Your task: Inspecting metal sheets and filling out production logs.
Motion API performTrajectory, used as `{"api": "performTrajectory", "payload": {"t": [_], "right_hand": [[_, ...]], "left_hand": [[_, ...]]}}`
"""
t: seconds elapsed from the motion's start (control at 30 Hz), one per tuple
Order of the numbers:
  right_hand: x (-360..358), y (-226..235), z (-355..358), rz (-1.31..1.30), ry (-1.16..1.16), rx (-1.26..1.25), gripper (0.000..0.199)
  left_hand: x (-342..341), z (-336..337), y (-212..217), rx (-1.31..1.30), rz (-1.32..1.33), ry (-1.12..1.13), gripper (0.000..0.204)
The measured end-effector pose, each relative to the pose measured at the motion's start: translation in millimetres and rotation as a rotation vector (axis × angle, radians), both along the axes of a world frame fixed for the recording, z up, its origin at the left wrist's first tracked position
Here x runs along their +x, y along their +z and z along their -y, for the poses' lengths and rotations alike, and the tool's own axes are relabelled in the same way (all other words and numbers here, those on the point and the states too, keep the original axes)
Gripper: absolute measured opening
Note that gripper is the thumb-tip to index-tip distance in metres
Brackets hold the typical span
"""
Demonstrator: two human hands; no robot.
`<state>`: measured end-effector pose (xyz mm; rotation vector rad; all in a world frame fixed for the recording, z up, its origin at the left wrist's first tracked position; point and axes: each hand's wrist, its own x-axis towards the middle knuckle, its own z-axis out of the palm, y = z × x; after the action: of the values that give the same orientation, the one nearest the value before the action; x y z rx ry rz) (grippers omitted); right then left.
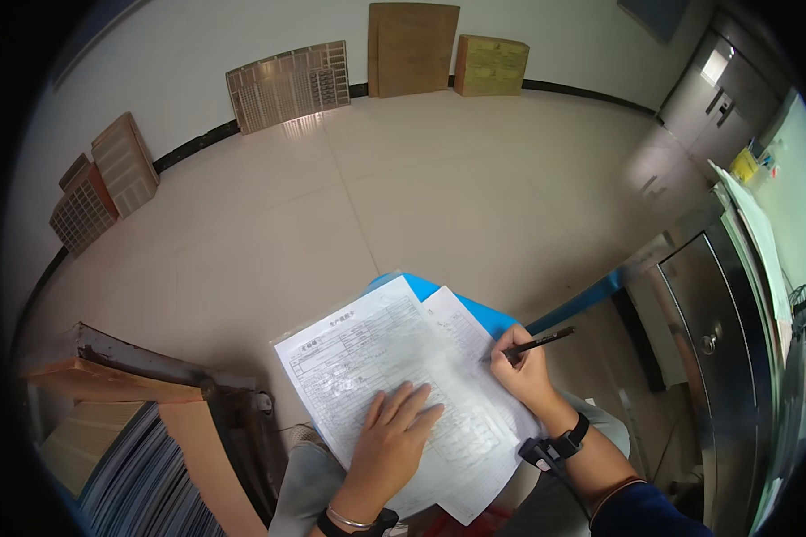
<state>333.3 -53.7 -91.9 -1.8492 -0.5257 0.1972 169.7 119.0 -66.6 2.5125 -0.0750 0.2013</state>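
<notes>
A printed form [349,358] in a clear glossy sleeve lies tilted over my lap. My left hand [392,438] rests flat on its lower part, fingers spread. Partly under the form, on its right, is a sheet of ruled paper [461,336] with handwriting. A blue folder or board [484,313] shows beneath both at the far edge. My right hand [524,371] is closed around a black pen [542,342] over the right side of the ruled sheet. Its tip is hidden by my fingers.
At the left stands an open-topped box [188,438] packed with thin sheets. A metal desk with a drawer [712,304] is at the right, papers [752,224] piled on top. Gridded panels [288,85], brown boards [414,49] and a yellowish block [491,65] lean along the far wall.
</notes>
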Motion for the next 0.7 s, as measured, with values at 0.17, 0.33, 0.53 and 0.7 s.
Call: {"api": "performTrajectory", "payload": {"t": [0.17,0.33,0.53,0.7], "right_hand": [[-0.2,4.1,-0.5,0.008,0.013,-0.052,0.01],[-0.2,8.7,-1.3,0.029,0.021,-0.09,0.011],[1.8,3.9,-0.4,0.042,0.043,-0.081,0.012],[1.7,-1.5,-2.0,0.054,0.023,-0.137,0.013]], "left_hand": [[1.3,-0.6,2.1,0.021,0.015,0.022,0.027],[1.0,-1.2,6.4,0.043,0.028,0.059,0.02],[-0.2,-4.6,4.7,0.056,0.057,0.083,0.017],[0.3,-4.7,5.3,0.043,0.061,0.089,0.015]]}}
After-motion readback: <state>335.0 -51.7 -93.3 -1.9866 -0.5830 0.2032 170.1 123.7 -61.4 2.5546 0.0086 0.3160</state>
